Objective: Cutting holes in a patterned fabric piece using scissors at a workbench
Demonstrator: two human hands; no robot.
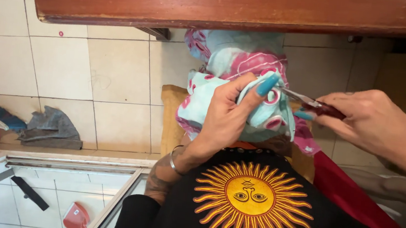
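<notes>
Head view, left hand [225, 113] clenched around a bunched pale-blue and pink patterned cloth [262, 116] held above the lap, right hand [368, 120] just beside it gripping small dark-red-handled scissors [313, 105], blade tip touching the cloth, brown wooden table edge [223, 7] above.

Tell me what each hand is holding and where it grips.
Left hand pinches a bunched fold of the turquoise-and-pink cloth; right hand holds small scissors by their dark red handle.

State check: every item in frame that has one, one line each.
left hand: closed, gripping the bunched cloth
right hand: closed on the small scissors
cloth: bunched, light blue and pink, held up
small scissors: tips touching the cloth; open or shut unclear
grey rag: crumpled on the floor
</notes>
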